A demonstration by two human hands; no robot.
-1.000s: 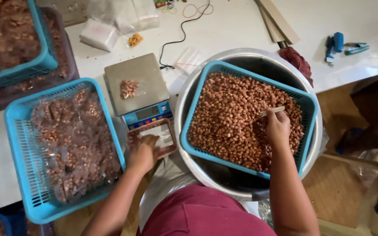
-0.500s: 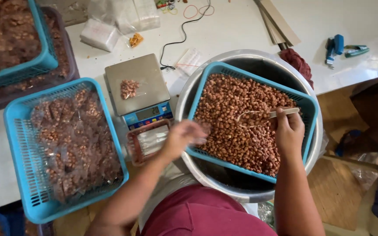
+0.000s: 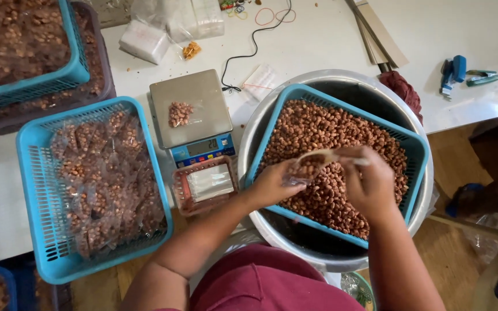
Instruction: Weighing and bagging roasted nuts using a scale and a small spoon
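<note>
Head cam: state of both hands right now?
Left hand: closed on a small clear plastic bag, over the blue basket of peanuts.
Right hand: closed, gripping a scoop at the bag's mouth.

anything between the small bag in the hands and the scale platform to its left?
Nothing tall. The small clear bag, held by left hand and right hand over the peanut basket, has only that basket's rim and the metal basin's rim before the scale. One filled bag sits on its platform.

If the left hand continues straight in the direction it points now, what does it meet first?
The left hand points right, toward the right hand; it would probably meet that hand first, above the peanuts. Depth is unclear.
</note>
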